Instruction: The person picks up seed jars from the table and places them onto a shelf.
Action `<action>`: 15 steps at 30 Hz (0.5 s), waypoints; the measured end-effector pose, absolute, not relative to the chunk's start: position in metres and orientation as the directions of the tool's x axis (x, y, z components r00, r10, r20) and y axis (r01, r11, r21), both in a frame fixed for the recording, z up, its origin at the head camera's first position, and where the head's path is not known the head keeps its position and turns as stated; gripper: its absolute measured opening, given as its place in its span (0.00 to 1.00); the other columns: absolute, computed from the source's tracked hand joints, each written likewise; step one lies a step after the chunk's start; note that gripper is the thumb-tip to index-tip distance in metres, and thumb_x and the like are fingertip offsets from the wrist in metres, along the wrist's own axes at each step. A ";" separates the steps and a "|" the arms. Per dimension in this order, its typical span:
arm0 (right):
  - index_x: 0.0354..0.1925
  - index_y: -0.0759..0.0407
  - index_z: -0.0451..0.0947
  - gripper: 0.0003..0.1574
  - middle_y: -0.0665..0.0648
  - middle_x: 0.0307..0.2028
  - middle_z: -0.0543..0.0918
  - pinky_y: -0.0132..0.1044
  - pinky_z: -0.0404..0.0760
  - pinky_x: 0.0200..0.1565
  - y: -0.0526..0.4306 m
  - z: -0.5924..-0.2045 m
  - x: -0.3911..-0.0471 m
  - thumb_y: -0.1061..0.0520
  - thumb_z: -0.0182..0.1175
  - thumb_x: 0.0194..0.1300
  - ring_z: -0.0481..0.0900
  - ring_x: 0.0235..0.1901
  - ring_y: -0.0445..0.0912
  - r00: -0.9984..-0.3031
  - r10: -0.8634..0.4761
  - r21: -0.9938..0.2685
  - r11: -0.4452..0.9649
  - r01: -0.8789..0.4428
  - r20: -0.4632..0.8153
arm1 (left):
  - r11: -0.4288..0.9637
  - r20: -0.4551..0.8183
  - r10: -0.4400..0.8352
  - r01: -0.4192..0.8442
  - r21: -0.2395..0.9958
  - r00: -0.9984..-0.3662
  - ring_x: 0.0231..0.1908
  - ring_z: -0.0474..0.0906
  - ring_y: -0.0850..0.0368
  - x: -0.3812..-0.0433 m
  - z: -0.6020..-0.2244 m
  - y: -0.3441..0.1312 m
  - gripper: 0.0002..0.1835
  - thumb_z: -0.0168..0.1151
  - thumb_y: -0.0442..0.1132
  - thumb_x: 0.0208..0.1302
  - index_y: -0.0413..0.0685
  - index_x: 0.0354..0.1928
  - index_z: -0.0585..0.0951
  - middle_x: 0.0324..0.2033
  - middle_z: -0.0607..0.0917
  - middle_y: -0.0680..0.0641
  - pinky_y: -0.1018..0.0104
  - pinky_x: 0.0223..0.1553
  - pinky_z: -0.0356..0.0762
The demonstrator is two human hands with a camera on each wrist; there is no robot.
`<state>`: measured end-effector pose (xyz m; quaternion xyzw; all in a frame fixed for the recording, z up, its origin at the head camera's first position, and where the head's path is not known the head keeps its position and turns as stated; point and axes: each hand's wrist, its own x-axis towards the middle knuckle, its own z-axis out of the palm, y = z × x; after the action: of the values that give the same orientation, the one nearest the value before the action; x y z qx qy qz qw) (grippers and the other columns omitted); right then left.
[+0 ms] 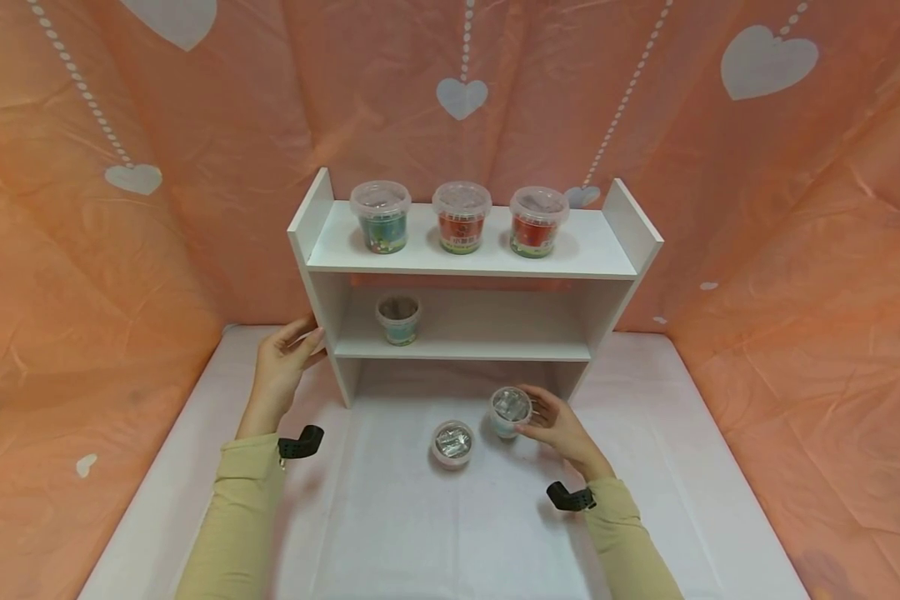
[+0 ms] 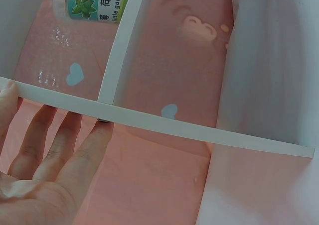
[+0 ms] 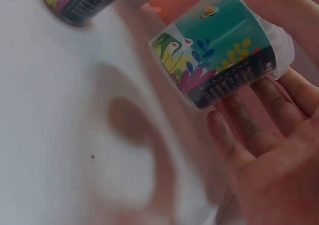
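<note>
My right hand (image 1: 562,429) grips a lidded plastic cup (image 3: 214,51) near its lid, with the thumb on one side and fingers on the other. The cup has a green label with a bee and leaves, and it is tilted above the table in the right wrist view. Left of it, a second lidded cup (image 1: 452,444) stands on the table. At the white shelf's (image 1: 461,357) left side panel is my left hand (image 1: 281,371). Its fingers (image 2: 82,160) extend against the panel's outer face, and the thumb lies by the front edge.
On the top board stand a green-labelled cup (image 1: 382,218) and two red-labelled cups, one in the middle (image 1: 461,218) and one at right (image 1: 537,222). A mint cup (image 1: 400,319) is on the middle board's left. An orange cloth (image 1: 195,167) hangs behind and beside the table.
</note>
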<state>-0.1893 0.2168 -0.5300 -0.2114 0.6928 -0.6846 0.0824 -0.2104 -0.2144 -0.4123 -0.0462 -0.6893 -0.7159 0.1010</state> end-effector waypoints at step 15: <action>0.65 0.70 0.62 0.42 0.71 0.59 0.69 0.36 0.71 0.58 0.215 -0.508 -0.181 0.71 0.67 0.55 0.72 0.56 0.47 -0.880 -0.422 -0.973 -0.027 -0.230 0.220 | -0.046 0.220 -0.079 0.224 0.974 -0.972 0.50 0.77 0.61 -0.210 -0.413 -0.215 0.23 0.58 0.33 0.67 0.34 0.63 0.72 0.51 0.78 0.51 0.52 0.51 0.75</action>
<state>-0.1811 0.2146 -0.5080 -0.2348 0.6939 -0.6770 0.0707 -0.2104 -0.2146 -0.4128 -0.0532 -0.6828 -0.7211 0.1049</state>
